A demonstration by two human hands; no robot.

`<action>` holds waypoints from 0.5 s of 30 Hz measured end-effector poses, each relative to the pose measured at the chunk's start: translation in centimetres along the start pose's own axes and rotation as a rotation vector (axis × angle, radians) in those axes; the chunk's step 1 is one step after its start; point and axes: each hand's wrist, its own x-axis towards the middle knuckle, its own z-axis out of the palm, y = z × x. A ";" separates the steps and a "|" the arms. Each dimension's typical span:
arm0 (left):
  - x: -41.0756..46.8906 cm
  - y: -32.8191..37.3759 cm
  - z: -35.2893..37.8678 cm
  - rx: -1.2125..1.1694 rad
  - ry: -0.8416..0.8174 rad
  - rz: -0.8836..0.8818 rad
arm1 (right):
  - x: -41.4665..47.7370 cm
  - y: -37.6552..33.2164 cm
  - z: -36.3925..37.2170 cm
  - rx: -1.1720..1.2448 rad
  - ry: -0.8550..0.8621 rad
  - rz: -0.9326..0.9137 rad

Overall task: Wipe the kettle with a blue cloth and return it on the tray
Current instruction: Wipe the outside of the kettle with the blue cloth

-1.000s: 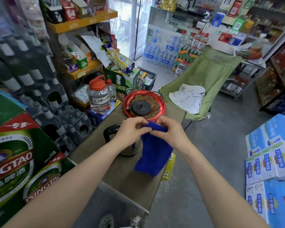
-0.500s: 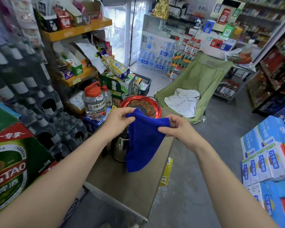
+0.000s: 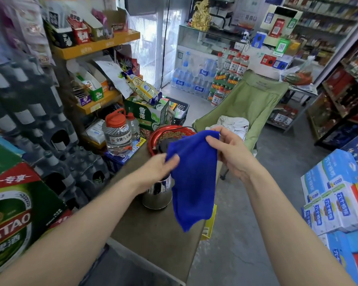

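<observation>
The person is holding up the blue cloth (image 3: 192,182) in front of the body, over the near part of the brown table (image 3: 157,240). The left hand (image 3: 160,169) is pinching the cloth's upper left corner, with the thumb lying on the front of the fabric. The right hand (image 3: 229,153) is gripping the upper right corner with curled fingers. The cloth is hanging down between them to a point.

Just behind the cloth and under the left hand, the steel kettle (image 3: 156,196) is standing upright on the table. It is outside the tray, and its top is hidden by the hand and the cloth.

A little farther on the same table, the red round tray (image 3: 151,141) is lying flat. It is holding a dark round thing (image 3: 163,145), half covered by the cloth, so what it is cannot be told.

Left of the tray, a clear jug (image 3: 117,137) with a red cap is standing on a blue box, with a smaller one just behind it. How full the jug is cannot be told.

Beyond the table, a green folding chair (image 3: 254,100) is carrying a crumpled white cloth (image 3: 235,124) on its seat. Farther back, packs of water bottles (image 3: 192,79) are standing on the floor by the counter.
</observation>
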 end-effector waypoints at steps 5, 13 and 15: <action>1.1 -1.6 1.5 -0.159 0.110 -0.110 | 1.3 1.1 -0.6 0.023 0.208 0.188; 2.7 -0.2 0.1 -0.041 0.076 -0.358 | -1.2 8.3 0.1 -0.109 0.113 0.481; 2.2 0.0 -0.3 0.190 0.055 -0.478 | -0.7 8.0 -0.1 -0.151 0.149 0.449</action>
